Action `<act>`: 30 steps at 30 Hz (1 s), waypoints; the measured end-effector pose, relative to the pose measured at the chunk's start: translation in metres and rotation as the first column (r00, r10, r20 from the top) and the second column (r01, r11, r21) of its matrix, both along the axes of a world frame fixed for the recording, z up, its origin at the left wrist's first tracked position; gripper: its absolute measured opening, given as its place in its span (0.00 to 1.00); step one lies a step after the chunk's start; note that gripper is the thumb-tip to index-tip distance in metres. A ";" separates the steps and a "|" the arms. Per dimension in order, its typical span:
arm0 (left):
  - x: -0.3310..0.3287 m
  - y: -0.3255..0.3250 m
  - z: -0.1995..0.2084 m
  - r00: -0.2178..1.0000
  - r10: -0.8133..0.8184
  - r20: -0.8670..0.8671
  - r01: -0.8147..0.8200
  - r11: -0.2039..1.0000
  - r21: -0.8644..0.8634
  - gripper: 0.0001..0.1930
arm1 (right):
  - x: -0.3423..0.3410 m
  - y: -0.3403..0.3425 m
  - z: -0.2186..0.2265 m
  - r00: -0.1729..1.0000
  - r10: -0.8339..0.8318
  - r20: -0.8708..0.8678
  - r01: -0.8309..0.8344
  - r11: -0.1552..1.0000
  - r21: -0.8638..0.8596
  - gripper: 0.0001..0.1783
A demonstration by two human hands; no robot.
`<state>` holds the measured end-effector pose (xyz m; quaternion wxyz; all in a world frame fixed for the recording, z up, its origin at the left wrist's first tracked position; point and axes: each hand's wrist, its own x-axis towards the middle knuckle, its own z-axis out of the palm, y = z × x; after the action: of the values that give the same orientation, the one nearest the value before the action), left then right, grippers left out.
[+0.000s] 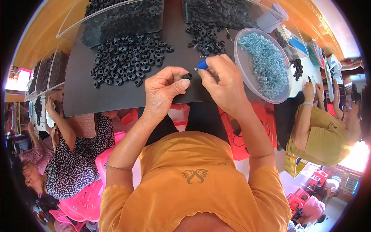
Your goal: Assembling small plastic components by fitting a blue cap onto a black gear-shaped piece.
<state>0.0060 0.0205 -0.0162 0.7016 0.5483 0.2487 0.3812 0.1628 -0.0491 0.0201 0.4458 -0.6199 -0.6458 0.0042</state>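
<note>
My left hand (164, 87) is closed, pinching a small black plastic part (187, 76) between thumb and index finger. Just to its right, my right hand (224, 79), with a blue cover (203, 64) on a fingertip, pinches a tiny metal spring (196, 69). The spring and the black part are a short gap apart, above the dark table (81, 94). At the left lies a heap of similar black parts (127, 56). Beyond my right hand is a smaller heap of black pieces (206, 38), some with springs showing.
To the right, a round clear tub (240, 75) holds many small springs (268, 65). Clear bins of black parts (127, 17) line the table's far side. Co-workers sit on both sides, one in a patterned dress (73, 170), another in an olive shirt (319, 133). A red stool (239, 143) stands below.
</note>
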 end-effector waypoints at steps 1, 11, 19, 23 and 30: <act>0.000 0.000 0.000 1.000 -0.010 0.016 0.010 1.000 -0.009 0.10 | 0.000 -0.002 0.004 0.996 0.045 -0.079 -0.047 0.998 -0.030 0.07; 0.002 -0.002 0.003 0.999 -0.005 -0.046 0.006 1.000 0.018 0.08 | -0.003 -0.002 0.008 0.984 0.140 0.112 -0.138 0.990 -0.026 0.08; 0.004 -0.005 -0.003 0.997 0.037 0.070 -0.040 0.998 0.038 0.09 | -0.025 0.000 0.002 0.808 0.015 0.589 -0.148 0.973 0.177 0.16; 0.003 -0.006 -0.002 0.994 0.048 0.094 -0.048 0.999 -0.002 0.09 | -0.036 0.000 -0.003 0.810 -0.045 0.585 -0.108 0.969 0.223 0.16; 0.003 -0.002 0.002 0.994 0.109 0.003 -0.109 0.994 -0.017 0.09 | 0.013 0.048 0.001 0.889 -0.145 0.434 0.102 0.987 0.120 0.05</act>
<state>0.0094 0.0185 -0.0142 0.6850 0.5270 0.2799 0.4179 0.1753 -0.0009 0.0214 0.3161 -0.6228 -0.6885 -0.1951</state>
